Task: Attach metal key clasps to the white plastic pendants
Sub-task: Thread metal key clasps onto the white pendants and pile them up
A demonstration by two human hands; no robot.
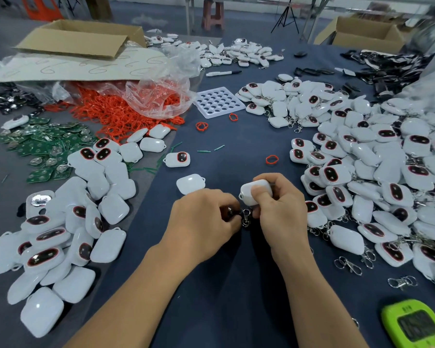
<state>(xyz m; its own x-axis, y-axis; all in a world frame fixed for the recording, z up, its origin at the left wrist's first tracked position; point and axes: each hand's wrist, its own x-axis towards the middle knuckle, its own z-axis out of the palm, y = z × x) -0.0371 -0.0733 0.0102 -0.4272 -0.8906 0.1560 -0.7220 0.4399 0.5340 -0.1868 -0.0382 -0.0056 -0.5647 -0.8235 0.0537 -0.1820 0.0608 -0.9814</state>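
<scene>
Gripping the pendant [253, 191], right fingers [276, 180] — left fingers [229, 205] pinch the clasp [246, 217] below.

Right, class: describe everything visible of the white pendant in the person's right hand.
The pendant is a glossy white rounded plastic case with a small loop at its lower-left corner. Its plain side faces the camera. The right hand grips it, thumb across it; a metal clasp sits just below.

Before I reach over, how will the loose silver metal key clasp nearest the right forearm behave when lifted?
Its ring and hook look linked, so the loose silver metal key clasp will probably dangle. Thin and shiny: likely light, perhaps slippery. Lying flat, it should slide, not roll.
</scene>
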